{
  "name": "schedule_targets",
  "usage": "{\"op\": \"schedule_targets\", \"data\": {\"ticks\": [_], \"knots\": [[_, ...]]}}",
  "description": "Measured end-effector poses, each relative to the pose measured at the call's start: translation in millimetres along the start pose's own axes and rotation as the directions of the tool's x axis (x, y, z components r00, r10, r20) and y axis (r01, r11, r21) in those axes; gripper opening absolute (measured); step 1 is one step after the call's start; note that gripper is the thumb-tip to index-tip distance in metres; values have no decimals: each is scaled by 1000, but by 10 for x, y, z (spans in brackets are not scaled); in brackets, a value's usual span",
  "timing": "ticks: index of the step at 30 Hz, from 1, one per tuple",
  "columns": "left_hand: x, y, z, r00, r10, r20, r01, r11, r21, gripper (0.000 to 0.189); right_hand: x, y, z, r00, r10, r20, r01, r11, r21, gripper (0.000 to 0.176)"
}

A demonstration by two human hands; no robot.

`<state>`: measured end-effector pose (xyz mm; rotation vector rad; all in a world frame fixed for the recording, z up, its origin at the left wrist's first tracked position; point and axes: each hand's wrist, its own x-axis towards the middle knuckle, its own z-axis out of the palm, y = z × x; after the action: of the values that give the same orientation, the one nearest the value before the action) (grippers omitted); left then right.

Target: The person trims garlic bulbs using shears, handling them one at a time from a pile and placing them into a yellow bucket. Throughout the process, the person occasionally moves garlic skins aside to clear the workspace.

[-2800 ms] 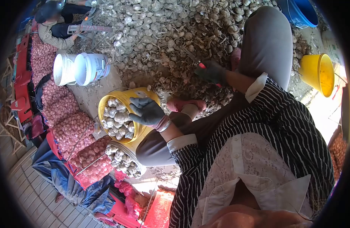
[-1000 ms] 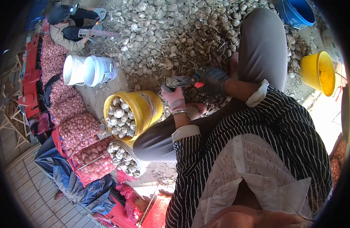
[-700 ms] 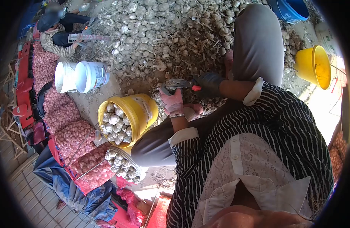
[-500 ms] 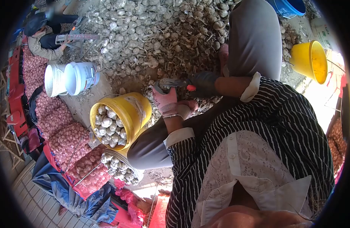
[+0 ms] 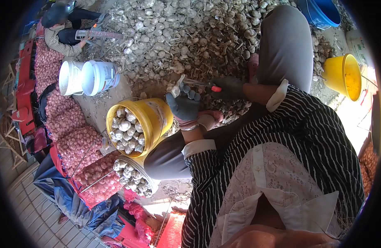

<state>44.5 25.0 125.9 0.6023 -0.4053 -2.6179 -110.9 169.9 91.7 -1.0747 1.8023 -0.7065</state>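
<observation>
My left hand, in a pink glove with a grey coated palm, is turned palm up with fingers curled around a garlic bulb. The bulb's stalk points up toward the metal blades of a pair of shears. My right hand, in a dark glove, is closed around the shears, and a red piece of their handle shows at its edge. Left of my left hand, a tilted yellow bucket holds trimmed garlic bulbs and rests by my knee.
Loose garlic with stalks covers the ground ahead. White buckets stand at left, near a seated person. Full red net sacks line the left side. A second yellow bucket and a blue bucket are at right.
My left hand has rolled from back up to palm up, showing the bulb. The shears have drawn slightly right, and the whole view has shifted a little.
</observation>
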Motion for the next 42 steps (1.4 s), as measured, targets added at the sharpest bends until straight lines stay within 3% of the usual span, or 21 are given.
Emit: {"op": "schedule_targets", "data": {"ticks": [6,11,13,15,16,18,19,20,21,22,23,25,28,29,31,34,36,37,38,39,42], "knots": [[-70,-163,170,946,61,-319,-4,984,176,54,-11,67,4,992,-97,-81,98,995,7,48],[-2,-277,287,963,-47,-266,111,966,232,48,-117,-37,-100,985,-139,-100,139,990,-4,52],[33,-340,247,963,-38,-268,112,957,267,46,-122,-87,-128,995,-57,-78,64,994,90,43],[-30,-375,306,995,86,-42,-28,685,728,41,-109,-103,-191,996,-78,-38,81,994,75,38],[-36,-377,286,991,117,-57,-36,670,742,41,-82,-101,-175,996,-83,-12,83,995,57,34],[16,-387,150,996,10,-93,22,939,343,36,41,63,42,993,-112,-42,118,976,184,26],[-5,-333,63,995,30,-98,6,939,345,36,98,143,127,991,-98,-87,120,947,297,21],[-13,-282,62,989,53,-139,-34,989,141,33,127,158,160,991,-110,-78,129,948,292,21],[3,-239,60,982,67,-179,-80,994,-68,31,151,177,196,992,-65,-110,110,876,469,20],[-46,-78,31,982,177,-72,-178,984,-5,31,183,197,241,991,-11,-132,93,770,631,21],[-72,126,44,949,313,-42,-313,950,-2,32,155,122,190,992,-19,-127,95,771,630,21],[-145,575,194,844,536,-25,-536,844,10,29,58,-104,-17,954,300,28,-211,599,773,21],[-215,1409,253,746,663,-64,-666,740,-93,57,243,5,23,933,345,103,-249,413,876,17],[-153,1620,228,675,733,-89,-737,665,-121,56,264,-85,-26,916,373,150,-288,348,892,16],[-95,1896,248,717,680,-151,-696,707,-121,49,343,-79,27,931,337,138,-265,367,892,16],[215,1619,225,699,658,-281,-698,712,-70,43,442,-10,141,956,275,105,-210,386,898,16],[481,1321,-203,879,454,-144,-447,891,77,31,424,22,170,957,278,81,-195,414,889,17],[626,1138,-407,891,430,-146,-426,903,59,31,410,-6,163,950,305,70,-198,414,888,17],[775,944,-589,842,500,-201,-373,809,454,35,405,-35,151,942,331,51,-197,425,884,18],[912,780,-819,785,582,-209,-231,590,774,40,410,-13,129,934,355,36,-198,434,879,18],[1305,525,-1121,765,574,-293,-20,476,879,44,504,122,114,933,349,92,-226,369,902,19]]}}
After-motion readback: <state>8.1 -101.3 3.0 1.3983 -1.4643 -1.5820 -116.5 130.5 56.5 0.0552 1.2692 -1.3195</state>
